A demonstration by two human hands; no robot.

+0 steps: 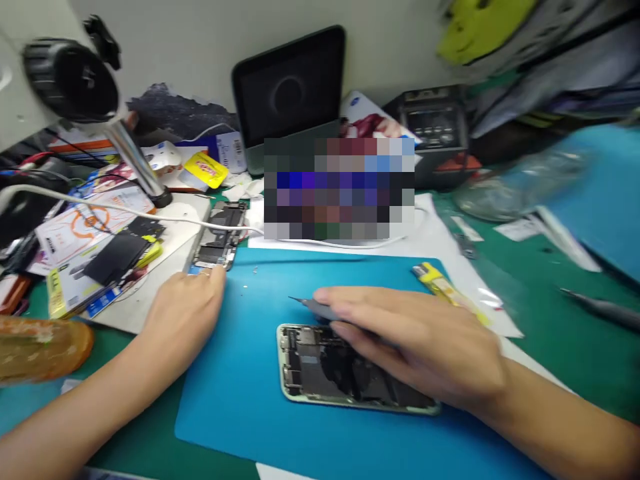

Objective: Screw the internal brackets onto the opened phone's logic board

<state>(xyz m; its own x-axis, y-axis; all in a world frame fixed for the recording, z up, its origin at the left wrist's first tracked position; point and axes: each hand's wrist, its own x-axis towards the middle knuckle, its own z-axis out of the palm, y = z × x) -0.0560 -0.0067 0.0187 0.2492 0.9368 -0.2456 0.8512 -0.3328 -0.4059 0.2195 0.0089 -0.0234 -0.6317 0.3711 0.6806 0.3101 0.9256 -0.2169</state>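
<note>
An opened phone body point(320, 367) with bare circuitry lies on a blue work mat point(260, 400). My right hand point(415, 347) rests over its right half, fingers closed on a grey screwdriver point(313, 307) whose tip points left, just above the phone's top edge. My left hand point(187, 313) reaches to the mat's upper left corner, its fingertips pinched at the lower end of a second dismantled phone frame point(220, 237). What the left fingers hold is too small to make out. A few tiny screws point(250, 273) lie on the mat nearby.
A microscope stand point(135, 160) rises at the left above a white cable point(150, 213) and packaged parts point(95, 260). A dark tablet point(293, 87) leans on the back wall. A yellow tool point(440, 283) and another screwdriver point(600, 307) lie right, on the green table point(560, 340).
</note>
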